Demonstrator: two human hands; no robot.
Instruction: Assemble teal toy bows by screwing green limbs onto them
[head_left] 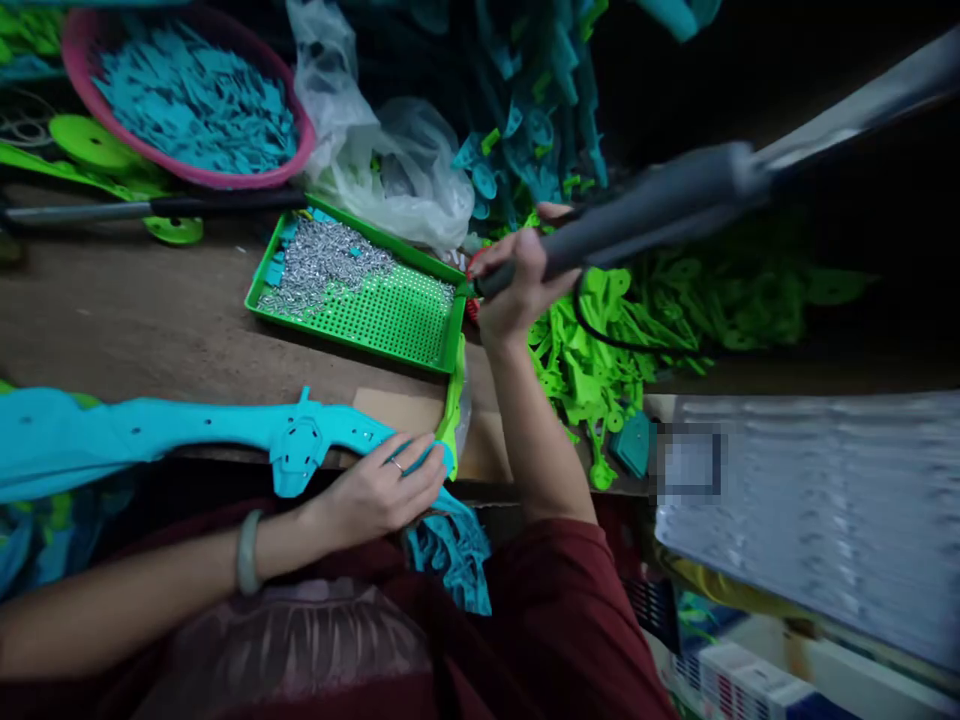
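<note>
My left hand lies over the right end of a long cyan plastic part, fingers curled across it. This part stretches along the front edge of the table. In my right hand is a dark grey electric screwdriver; its body slants to the upper right and looks blurred. Its lower end is by the right end of a green perforated tray, where small silvery screws are heaped mostly to the left. A narrow bright green piece stands between the tray and my left hand.
A pink basin of small cyan pieces stands at the back left, beside a clear plastic bag. Bright green parts pile up at right, near a black cord. Grey ribbed sheeting lies at far right.
</note>
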